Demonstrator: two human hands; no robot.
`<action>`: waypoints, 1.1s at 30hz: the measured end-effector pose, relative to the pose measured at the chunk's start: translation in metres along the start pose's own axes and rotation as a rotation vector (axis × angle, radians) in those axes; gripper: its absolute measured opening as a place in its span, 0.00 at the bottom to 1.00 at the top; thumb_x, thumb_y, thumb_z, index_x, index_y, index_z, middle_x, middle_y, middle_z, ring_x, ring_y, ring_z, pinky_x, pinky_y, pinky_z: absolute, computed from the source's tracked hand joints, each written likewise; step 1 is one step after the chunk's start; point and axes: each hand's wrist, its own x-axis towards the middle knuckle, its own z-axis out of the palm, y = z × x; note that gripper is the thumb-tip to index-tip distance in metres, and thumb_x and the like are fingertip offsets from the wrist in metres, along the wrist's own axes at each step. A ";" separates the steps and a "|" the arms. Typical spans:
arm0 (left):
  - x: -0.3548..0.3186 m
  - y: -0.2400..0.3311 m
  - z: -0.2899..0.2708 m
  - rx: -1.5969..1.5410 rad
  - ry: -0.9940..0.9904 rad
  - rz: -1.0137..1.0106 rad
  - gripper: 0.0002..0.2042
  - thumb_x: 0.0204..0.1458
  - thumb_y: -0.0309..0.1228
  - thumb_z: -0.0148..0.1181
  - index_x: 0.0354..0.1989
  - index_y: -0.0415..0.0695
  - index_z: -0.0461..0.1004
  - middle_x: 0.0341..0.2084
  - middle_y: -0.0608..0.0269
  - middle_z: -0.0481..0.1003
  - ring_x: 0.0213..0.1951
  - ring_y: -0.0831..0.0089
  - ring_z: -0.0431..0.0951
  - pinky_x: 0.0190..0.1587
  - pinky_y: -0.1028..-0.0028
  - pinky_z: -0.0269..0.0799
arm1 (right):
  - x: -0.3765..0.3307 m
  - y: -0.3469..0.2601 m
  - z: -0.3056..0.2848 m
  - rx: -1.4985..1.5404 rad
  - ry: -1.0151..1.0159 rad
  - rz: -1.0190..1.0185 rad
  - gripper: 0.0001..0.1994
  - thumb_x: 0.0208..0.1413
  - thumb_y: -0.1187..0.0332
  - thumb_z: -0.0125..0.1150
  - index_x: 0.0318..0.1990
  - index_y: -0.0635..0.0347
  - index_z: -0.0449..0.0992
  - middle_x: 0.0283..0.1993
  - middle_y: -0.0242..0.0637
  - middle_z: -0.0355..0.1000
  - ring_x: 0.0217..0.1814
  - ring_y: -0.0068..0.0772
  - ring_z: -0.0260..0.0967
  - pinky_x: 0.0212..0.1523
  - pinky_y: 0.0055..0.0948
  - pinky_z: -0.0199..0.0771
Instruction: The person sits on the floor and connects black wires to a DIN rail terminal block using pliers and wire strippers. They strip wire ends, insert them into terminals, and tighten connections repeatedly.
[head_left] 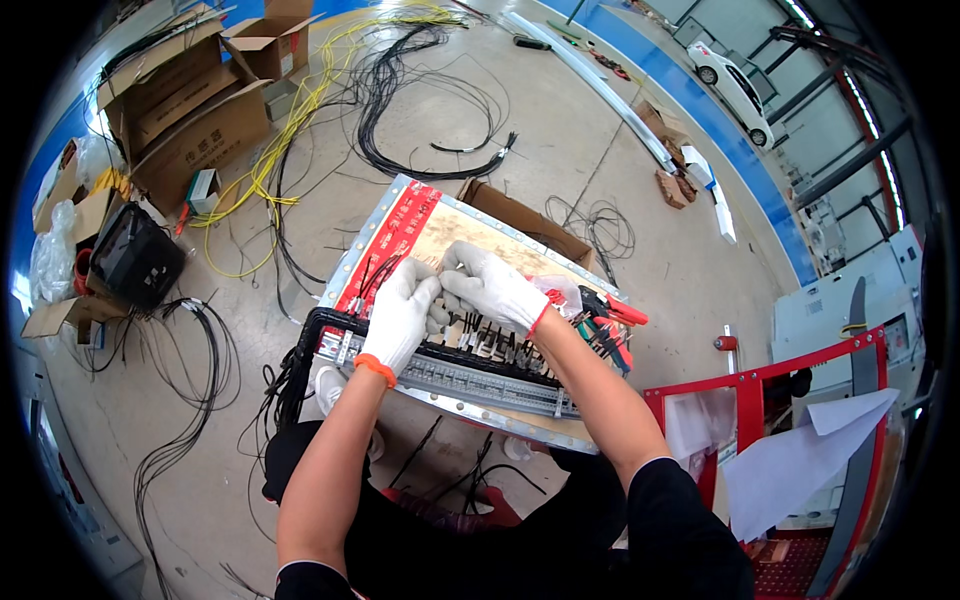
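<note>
Both my hands wear white gloves and meet over a board (pixel 455 230) in front of me, which has a metal edge and a red printed strip (pixel 402 228) on its left. My left hand (pixel 403 308) is closed, thumb and fingertips pinched. Close beside it, my right hand (pixel 492 285) is pinched too. Whatever is between the fingertips is too small or hidden to name. Below them runs a row of black wire ends (pixel 495 338), with a grey slotted rail (pixel 470 376) on the near side. Red-handled pliers (pixel 622 312) and a small plastic bag (pixel 562 290) lie right of my right hand.
Black cable bundles (pixel 375 130) and yellow cables (pixel 270 165) spread over the floor. Cardboard boxes (pixel 195 150) and a black case (pixel 138 258) stand at left. A red frame (pixel 750 385) with paper sheets (pixel 800 465) stands close on the right.
</note>
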 end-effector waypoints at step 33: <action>-0.005 0.005 0.008 -0.063 0.000 -0.026 0.08 0.61 0.30 0.57 0.41 0.39 0.78 0.21 0.71 0.72 0.20 0.87 0.66 0.22 0.83 0.60 | -0.010 0.025 -0.015 0.411 0.102 -0.074 0.09 0.66 0.65 0.55 0.42 0.63 0.71 0.29 0.29 0.73 0.28 0.16 0.63 0.29 0.18 0.64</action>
